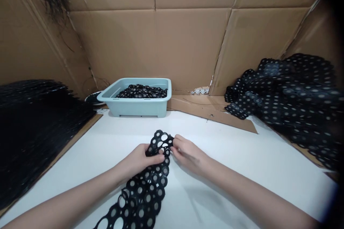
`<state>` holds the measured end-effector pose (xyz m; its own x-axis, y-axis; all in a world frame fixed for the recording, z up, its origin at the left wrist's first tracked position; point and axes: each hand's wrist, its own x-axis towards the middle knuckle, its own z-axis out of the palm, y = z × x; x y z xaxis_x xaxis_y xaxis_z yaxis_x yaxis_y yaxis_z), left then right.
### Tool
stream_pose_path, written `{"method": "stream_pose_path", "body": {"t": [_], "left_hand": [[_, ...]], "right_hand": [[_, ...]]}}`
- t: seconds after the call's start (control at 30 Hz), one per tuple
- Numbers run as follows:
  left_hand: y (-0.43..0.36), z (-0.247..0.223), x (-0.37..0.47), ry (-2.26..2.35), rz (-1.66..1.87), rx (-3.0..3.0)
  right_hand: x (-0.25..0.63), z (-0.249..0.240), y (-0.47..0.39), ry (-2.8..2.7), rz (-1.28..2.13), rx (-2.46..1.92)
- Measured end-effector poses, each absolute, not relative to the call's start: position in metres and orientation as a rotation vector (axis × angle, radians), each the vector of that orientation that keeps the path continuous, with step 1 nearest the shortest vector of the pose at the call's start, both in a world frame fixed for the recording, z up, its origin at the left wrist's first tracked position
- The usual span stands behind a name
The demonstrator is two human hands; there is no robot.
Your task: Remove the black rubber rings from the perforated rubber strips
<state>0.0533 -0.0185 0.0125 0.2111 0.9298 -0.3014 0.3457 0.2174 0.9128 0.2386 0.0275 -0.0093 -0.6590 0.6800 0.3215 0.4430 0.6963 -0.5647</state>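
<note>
A strip of black lace trim point(148, 188) with round holes runs from the bottom edge of the view up to the middle of the white table, its upper end lifted and folded over. My left hand point(145, 161) grips the strip from the left, thumb lying across its front and fingers behind it. At the strip's upper right edge, my right hand point(185, 152) pinches the lace between thumb and fingertips. Whether anything small sits in that pinch is hidden.
Behind my hands stands a light blue plastic basin point(134, 106) holding more black lace. Dark strands point(40, 128) are heaped on the left. A big pile of dotted black lace point(290, 96) lies on the right. Cardboard walls point(188, 43) enclose the white tabletop point(215, 193).
</note>
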Motion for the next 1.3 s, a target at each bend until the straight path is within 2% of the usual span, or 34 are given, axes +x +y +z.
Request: {"method": "stream_pose_path", "body": {"t": [0.2, 0.27, 0.47, 0.6, 0.77, 1.3], "left_hand": [[-0.010, 0.006, 0.053, 1.259, 0.923, 1.405], [-0.010, 0.007, 0.055, 1.221, 0.956, 1.453], [-0.017, 0.013, 0.058, 1.191, 0.906, 1.577], [-0.021, 0.015, 0.058, 1.276, 0.908, 1.606], [-0.020, 0.016, 0.059, 1.331, 0.982, 1.674], [-0.019, 0.014, 0.060, 1.494, 0.986, 1.555]], "right_hand": [[0.258, 0.008, 0.049, -2.220, 1.478, -0.894], [0.259, 0.011, 0.052, -2.066, 1.566, -0.828], [0.247, 0.014, 0.040, -1.811, 1.512, -0.811], [0.241, 0.016, 0.030, -1.871, 1.337, -0.879], [0.237, 0.014, 0.024, -1.882, 1.337, -0.832], [0.228, 0.006, 0.007, -2.105, 0.940, -0.810]]}}
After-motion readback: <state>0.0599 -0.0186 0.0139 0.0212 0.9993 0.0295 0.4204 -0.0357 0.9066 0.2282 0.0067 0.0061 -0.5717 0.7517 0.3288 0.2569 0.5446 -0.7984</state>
